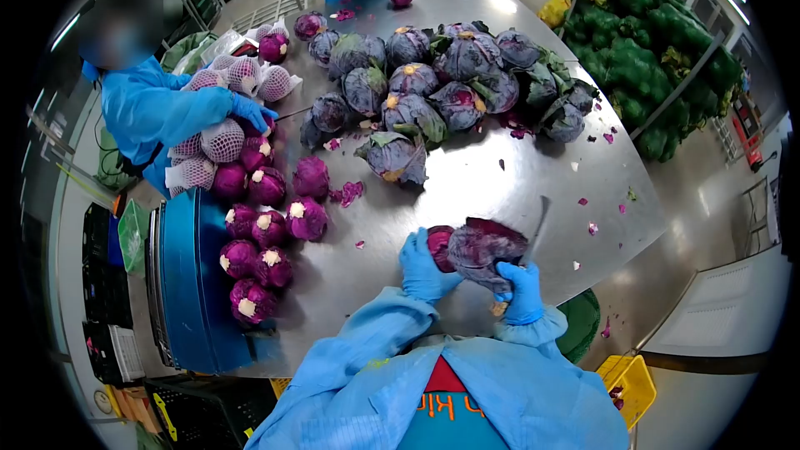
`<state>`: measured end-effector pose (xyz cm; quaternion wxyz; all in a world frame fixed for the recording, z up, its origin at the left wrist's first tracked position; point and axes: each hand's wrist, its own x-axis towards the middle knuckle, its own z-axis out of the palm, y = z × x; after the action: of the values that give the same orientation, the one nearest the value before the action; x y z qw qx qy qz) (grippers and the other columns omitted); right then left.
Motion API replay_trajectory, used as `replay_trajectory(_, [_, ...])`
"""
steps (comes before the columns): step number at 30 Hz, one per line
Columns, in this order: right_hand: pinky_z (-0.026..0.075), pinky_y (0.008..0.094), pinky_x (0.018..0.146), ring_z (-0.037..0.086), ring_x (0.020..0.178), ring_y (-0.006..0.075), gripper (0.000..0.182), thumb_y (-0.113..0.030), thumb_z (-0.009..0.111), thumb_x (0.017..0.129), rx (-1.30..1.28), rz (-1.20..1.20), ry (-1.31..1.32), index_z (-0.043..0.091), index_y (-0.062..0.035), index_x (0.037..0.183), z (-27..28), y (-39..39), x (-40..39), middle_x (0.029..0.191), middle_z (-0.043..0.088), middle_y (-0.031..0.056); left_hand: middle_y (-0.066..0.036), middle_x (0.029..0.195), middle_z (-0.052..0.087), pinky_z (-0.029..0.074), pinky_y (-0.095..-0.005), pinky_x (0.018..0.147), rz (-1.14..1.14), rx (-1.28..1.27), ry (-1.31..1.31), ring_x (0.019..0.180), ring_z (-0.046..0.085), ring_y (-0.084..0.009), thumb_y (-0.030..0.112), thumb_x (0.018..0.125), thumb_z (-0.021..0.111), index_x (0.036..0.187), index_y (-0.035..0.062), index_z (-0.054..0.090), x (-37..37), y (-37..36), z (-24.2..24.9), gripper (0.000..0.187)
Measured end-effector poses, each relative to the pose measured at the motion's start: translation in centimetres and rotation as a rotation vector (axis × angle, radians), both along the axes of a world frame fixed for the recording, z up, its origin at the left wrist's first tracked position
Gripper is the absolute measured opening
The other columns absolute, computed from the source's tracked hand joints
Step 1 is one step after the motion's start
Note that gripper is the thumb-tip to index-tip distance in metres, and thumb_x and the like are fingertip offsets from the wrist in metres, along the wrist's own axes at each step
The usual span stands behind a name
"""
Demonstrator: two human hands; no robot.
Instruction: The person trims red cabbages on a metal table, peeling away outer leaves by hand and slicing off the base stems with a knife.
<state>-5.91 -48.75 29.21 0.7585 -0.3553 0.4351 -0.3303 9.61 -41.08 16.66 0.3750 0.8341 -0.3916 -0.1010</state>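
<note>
At the near side of the metal desk (467,171), directly before the person, a red cabbage (440,248) is held above the surface, between the two gloved hands. The left hand (427,267) is curved around its bare purple side, with the fingers partly open to fit the round shape. The right hand (522,292) is closed more tightly; it has hold of a large dark outer leaf (486,257), and a knife (542,221) stands out from the same grip, its blade pointing away from the body. I judge that the step in hand is the removing of outer leaves. The next move seems to call for a steady left hand, a pull of the leaf by the right one, and the blade kept clear of the fingers. About writing, the teal shirt (442,432) bears orange letters (450,405), partly covered by the blue coat (354,387), so the full word cannot be read. No brand or label is legible elsewhere.
</note>
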Motion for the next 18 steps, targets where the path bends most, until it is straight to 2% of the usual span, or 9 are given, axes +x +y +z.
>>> replay_trajectory(1, [0.032, 0.0229, 0.035, 0.042, 0.038, 0.0085, 0.012, -0.016, 0.064, 0.077, -0.009, -0.022, 0.048, 0.058, -0.0087, 0.069, 1.0, 0.2, -0.1, 0.05, 0.049, -0.0013, -0.027, 0.134, 0.034, 0.029, -0.0522, 0.105, -0.015, 0.048, -0.05, 0.122, 0.035, -0.0441, 0.051, 0.048, 0.087, 0.139, -0.0023, 0.028, -0.2, -0.7, -0.2, 0.121])
replay_trajectory(5, [0.037, 0.0226, 0.037, 0.05, 0.043, 0.0107, 0.021, -0.008, 0.064, 0.074, -0.096, -0.111, 0.119, 0.063, -0.0014, 0.095, 0.9, -2.0, -6.8, 0.062, 0.058, 0.001, -0.025, 0.135, 0.036, 0.033, -0.0468, 0.105, -0.087, 0.055, 0.174, 0.123, 0.039, -0.039, 0.047, 0.048, 0.09, 0.14, -0.0021, 0.029, 2.2, 0.1, 2.6, 0.12])
replay_trajectory(6, [0.039, 0.0239, 0.038, 0.052, 0.045, 0.0121, 0.027, -0.013, 0.066, 0.077, -0.143, 0.123, 0.187, 0.062, 0.0001, 0.101, -1.1, -3.7, -11.3, 0.068, 0.06, 0.0025, -0.024, 0.135, 0.037, 0.035, -0.045, 0.105, -0.062, -0.023, 0.31, 0.122, 0.041, -0.0376, 0.046, 0.048, 0.09, 0.14, -0.0017, 0.03, 3.5, 0.7, 1.5, 0.12])
replay_trajectory(9, [0.046, 0.0247, 0.048, 0.056, 0.055, 0.0109, 0.035, -0.025, 0.069, 0.083, -0.465, 0.165, 1.089, 0.062, -0.0033, 0.109, -5.6, -5.1, -17.1, 0.073, 0.062, 0.0048, -0.019, 0.139, 0.037, 0.036, -0.0381, 0.107, -0.079, -0.173, 0.85, 0.127, 0.041, -0.0282, 0.039, 0.053, 0.091, 0.141, -0.001, 0.031, 8.3, 3.5, -2.2, 0.113])
replay_trajectory(11, [0.049, 0.0238, 0.056, 0.058, 0.062, 0.0098, 0.037, -0.026, 0.069, 0.084, -0.851, 0.034, 1.551, 0.062, -0.0046, 0.114, -10.4, -5.1, -20.1, 0.077, 0.063, 0.0055, -0.017, 0.139, 0.039, 0.034, -0.0358, 0.108, 0.105, -0.289, 0.936, 0.126, 0.042, -0.0254, 0.033, 0.063, 0.087, 0.142, -0.0004, 0.03, 9.3, 5.9, -1.8, 0.103])
replay_trajectory(12, [0.05, 0.0236, 0.066, 0.06, 0.071, 0.0094, 0.043, -0.026, 0.069, 0.085, -0.597, 0.041, 1.252, 0.059, -0.0044, 0.121, -10.0, -5.3, -19.0, 0.085, 0.065, 0.0057, -0.016, 0.139, 0.04, 0.034, -0.0354, 0.108, 0.111, -0.342, 0.929, 0.126, 0.042, -0.0248, 0.031, 0.065, 0.086, 0.142, 0.0002, 0.029, 9.5, 6.5, -1.5, 0.1])
replay_trajectory(13, [0.046, 0.0246, 0.055, 0.054, 0.063, 0.011, 0.038, -0.016, 0.067, 0.086, -0.46, -0.193, 0.658, 0.058, -0.0052, 0.121, -13.2, -5.0, -17.0, 0.079, 0.058, -0.0003, -0.015, 0.138, 0.041, 0.033, -0.035, 0.108, 0.117, -0.389, 0.921, 0.125, 0.043, -0.0242, 0.028, 0.068, 0.084, 0.143, 0.0008, 0.029, 9.6, 7.4, -1.0, 0.097])
replay_trajectory(16, [0.042, 0.0213, 0.045, 0.05, 0.054, 0.0066, 0.031, -0.01, 0.065, 0.084, -0.044, 0.043, 0.284, 0.06, -0.0044, 0.114, -8.6, -0.7, -4.6, 0.075, 0.057, -0.0009, -0.013, 0.136, 0.043, 0.033, -0.0343, 0.108, 0.232, -0.457, 0.911, 0.124, 0.044, -0.0233, 0.025, 0.071, 0.083, 0.143, 0.0025, 0.03, 9.8, 7.9, -0.7, 0.092])
replay_trajectory(18, [0.046, 0.0246, 0.051, 0.055, 0.062, 0.0091, 0.033, -0.015, 0.064, 0.087, 0.231, 0.28, 0.097, 0.057, -0.0051, 0.118, -11.8, 2.5, 0.9, 0.085, 0.059, 0.0035, -0.012, 0.136, 0.043, 0.034, -0.0336, 0.108, 0.301, -0.486, 0.945, 0.123, 0.044, -0.0224, 0.024, 0.071, 0.084, 0.144, 0.004, 0.03, 10.2, 7.4, -0.9, 0.093])
